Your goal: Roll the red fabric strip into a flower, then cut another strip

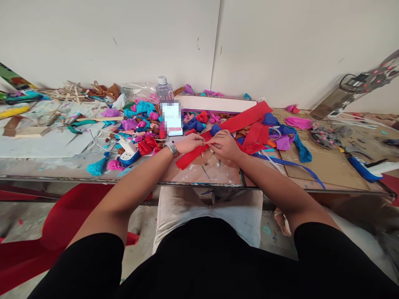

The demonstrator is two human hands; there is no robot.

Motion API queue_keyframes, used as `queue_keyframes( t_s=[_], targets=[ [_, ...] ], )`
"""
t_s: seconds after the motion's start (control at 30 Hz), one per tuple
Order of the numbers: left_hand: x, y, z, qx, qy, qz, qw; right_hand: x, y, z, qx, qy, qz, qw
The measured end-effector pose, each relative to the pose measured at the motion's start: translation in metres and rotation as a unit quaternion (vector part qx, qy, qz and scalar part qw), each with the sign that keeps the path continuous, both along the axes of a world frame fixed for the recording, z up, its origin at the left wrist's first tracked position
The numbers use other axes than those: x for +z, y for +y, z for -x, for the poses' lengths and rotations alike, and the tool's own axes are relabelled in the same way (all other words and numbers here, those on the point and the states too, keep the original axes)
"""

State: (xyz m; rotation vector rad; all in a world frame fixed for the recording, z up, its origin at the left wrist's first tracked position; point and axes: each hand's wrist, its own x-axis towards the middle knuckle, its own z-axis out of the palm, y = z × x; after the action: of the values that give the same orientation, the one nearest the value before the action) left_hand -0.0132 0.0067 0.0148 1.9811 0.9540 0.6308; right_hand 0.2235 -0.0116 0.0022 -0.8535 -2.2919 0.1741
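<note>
A long red strip (190,157) runs diagonally over the table's front middle, its far end rising to the upper right. My left hand (192,143), with a watch (172,148) at the wrist, has its fingers closed on the strip. Right beside it, my right hand (225,144) pinches the same strip, its fingertips meeting those of my left hand. The exact fold between the fingertips is too small to make out. Another red piece (257,133) lies to the right of my right hand.
Behind my hands stand a lit phone (171,118) and a bottle (163,89). Crumpled coloured pieces (141,109) spread leftward near a blue-and-white power socket (128,155). Cardboard (324,170), a blue ribbon (299,166) and a dark cylinder (330,99) are at right.
</note>
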Motion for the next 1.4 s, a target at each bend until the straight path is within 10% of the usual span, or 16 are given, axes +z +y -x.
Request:
queue_keyframes(
  t_s=[0.67,1.4],
  targets=[
    [-0.003,0.004,0.001,-0.022,0.029,-0.022,0.999,-0.003,0.0,0.002,-0.022,-0.006,-0.013,1.0],
    [0.002,-0.005,0.001,-0.016,0.067,-0.23,0.971,-0.002,-0.003,0.005,-0.043,-0.03,0.031,0.998]
  ],
)
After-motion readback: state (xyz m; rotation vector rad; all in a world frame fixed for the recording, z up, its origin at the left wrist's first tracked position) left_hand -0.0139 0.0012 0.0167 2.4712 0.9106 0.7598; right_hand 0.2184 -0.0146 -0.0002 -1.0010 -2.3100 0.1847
